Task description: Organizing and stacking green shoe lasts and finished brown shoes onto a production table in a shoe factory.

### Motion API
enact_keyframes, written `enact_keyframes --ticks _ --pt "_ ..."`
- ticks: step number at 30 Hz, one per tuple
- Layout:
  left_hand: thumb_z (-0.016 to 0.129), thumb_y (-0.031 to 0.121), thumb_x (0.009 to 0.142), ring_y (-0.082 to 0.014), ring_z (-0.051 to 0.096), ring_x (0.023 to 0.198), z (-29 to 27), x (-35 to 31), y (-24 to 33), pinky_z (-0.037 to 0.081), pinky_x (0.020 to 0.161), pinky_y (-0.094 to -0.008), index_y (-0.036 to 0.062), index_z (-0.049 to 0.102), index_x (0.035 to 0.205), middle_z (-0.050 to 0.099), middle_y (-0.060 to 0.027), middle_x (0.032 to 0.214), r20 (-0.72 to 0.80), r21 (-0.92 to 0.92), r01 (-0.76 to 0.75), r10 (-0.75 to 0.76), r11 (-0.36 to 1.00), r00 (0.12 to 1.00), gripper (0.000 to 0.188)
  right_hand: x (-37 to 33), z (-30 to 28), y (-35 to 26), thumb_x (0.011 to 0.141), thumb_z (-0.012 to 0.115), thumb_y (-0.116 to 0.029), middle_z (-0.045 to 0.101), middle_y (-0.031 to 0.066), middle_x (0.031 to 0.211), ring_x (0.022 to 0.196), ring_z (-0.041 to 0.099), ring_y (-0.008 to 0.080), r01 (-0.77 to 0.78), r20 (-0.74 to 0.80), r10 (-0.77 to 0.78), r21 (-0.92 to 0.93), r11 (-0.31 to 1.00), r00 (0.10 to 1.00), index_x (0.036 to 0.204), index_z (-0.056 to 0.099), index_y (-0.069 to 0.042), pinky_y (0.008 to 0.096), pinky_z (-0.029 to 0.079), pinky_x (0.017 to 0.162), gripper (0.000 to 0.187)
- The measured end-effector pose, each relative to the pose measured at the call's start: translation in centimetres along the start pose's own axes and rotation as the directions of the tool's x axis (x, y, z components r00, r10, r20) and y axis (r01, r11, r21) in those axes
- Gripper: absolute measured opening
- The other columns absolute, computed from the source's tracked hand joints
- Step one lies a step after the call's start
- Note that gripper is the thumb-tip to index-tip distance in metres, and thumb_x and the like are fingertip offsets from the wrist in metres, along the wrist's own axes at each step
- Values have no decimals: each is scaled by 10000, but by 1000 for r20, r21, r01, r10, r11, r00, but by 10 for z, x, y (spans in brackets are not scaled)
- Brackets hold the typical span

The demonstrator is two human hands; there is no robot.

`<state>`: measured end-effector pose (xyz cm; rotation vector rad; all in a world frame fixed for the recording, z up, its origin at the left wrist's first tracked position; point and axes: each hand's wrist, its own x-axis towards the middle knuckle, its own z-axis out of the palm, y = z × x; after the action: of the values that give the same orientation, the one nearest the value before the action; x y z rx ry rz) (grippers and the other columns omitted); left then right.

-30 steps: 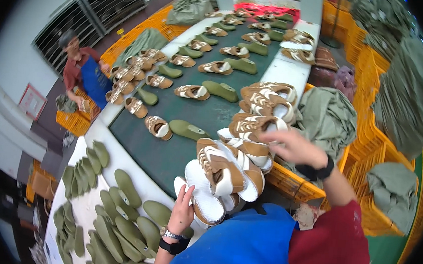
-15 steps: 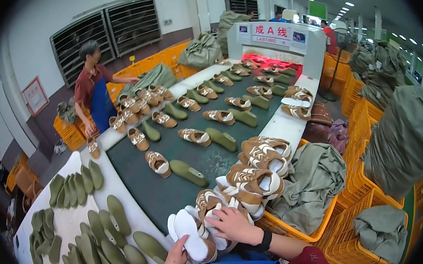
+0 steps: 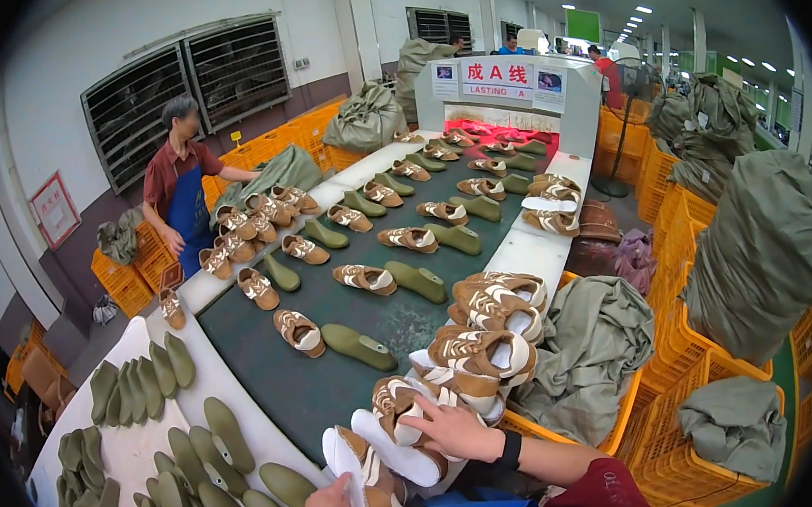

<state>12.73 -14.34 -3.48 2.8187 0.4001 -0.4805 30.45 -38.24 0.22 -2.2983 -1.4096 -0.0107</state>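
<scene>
My left hand (image 3: 328, 503), low in the picture, is closed on a brown sneaker (image 3: 379, 478) tilted on its side, its white sole (image 3: 345, 454) turned left toward the belt. My right hand (image 3: 461, 431) lies over a second brown-and-white sneaker (image 3: 396, 403), its fingers wrapped on the upper near the laces. Another white sole (image 3: 397, 448) shows between the two shoes. Just beyond my right hand, more laced sneakers (image 3: 484, 352) are piled along the white right-hand ledge. Part of my left hand is hidden behind the shoe it holds.
A green conveyor belt (image 3: 253, 375) carries sneakers and olive shoe lasts (image 3: 359, 346). More lasts (image 3: 209, 457) lie on the white table at left. A co-worker (image 3: 181, 174) in a blue apron stands across the belt. Orange crates (image 3: 697, 438) with grey-green cloth (image 3: 598, 364) line the right.
My left hand has moved down with its sneaker, which has tilted further onto its side. My right hand remains on the other sneaker. The co-worker's near hand has drawn back from the end sneaker.
</scene>
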Motion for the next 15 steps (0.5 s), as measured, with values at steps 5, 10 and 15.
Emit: enact_keyframes --ticks 5,10,15 --pt "579 272 770 -404 590 754 -9 30 14 484 639 -442 58 396 1257 621 -208 842 -476 -139 -150 67 979 877 563 -3 12 0 738 583 -146 347 188 1300 924 534 379 74 28 -72 -94 993 997 1240 417 -235 419 484 730 536" --pt "580 313 838 -281 595 953 -18 64 43 458 811 -341 -17 268 1297 612 -163 987 -133 -644 -206 158 737 979 645 -20 28 -21 732 547 -124 372 111 1315 1070 482 372 453 -61 -465 -145 880 883 1065 539 -154 379 455 842 335" --pt "613 232 837 -118 537 679 19 80 40 429 500 -222 -15 288 1241 567 -81 952 -177 -921 -213 135 326 975 573 -24 34 -33 738 568 -168 489 150 1168 1182 365 353 558 -127 -545 108 823 828 800 601 -78 480 303 973 114"
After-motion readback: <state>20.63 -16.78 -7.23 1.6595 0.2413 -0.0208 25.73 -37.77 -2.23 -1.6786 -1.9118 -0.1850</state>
